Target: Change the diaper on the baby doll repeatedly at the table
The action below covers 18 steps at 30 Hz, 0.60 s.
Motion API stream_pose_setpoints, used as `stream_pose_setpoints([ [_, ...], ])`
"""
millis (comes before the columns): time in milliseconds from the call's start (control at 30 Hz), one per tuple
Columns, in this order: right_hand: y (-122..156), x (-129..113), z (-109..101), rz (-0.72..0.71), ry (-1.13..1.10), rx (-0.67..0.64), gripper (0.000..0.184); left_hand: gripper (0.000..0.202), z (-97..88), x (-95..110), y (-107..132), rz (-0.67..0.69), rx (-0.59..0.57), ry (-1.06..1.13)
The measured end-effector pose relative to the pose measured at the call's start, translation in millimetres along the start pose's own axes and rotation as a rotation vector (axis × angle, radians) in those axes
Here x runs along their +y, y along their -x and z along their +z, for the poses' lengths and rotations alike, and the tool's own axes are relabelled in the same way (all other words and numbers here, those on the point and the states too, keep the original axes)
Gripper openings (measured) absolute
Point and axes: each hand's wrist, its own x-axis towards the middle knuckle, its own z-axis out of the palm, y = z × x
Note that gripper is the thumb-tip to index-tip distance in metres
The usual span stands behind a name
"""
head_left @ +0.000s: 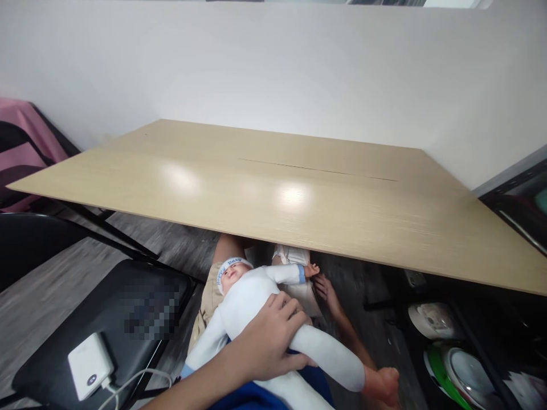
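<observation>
A baby doll (250, 296) in a white suit with light-blue cuffs lies on its back across my lap, its head toward the table and a lettered white band round it. My left hand (280, 333) lies over the doll's belly and hip, fingers curled round it with the thumb by the leg. Below the doll's outstretched hand, my right hand (325, 287) is at the edge of a pale cloth (305, 293) over my right thigh. Its fingers are bent against that edge; the thumb is hidden.
A wooden table (256, 193) stands ahead against a white wall. On the left, a black chair seat (128, 302) bears a white power bank (89, 364) with a cable. At lower right, a dark shelf holds a white item (433, 319) and a green-and-white item (464, 373).
</observation>
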Motion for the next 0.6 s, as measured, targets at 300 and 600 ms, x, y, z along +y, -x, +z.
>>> stream_pose_setpoints([
  [300, 25, -47, -45, -0.282, 0.039, 0.154, 0.045, 0.051, 0.4, -1, 0, 0.016, 0.002, 0.006],
  [600, 2, -133, 12, -0.616, 0.486, -0.569, 0.055, 0.053, -2.1, -1, 6, 0.020, 0.025, 0.010],
])
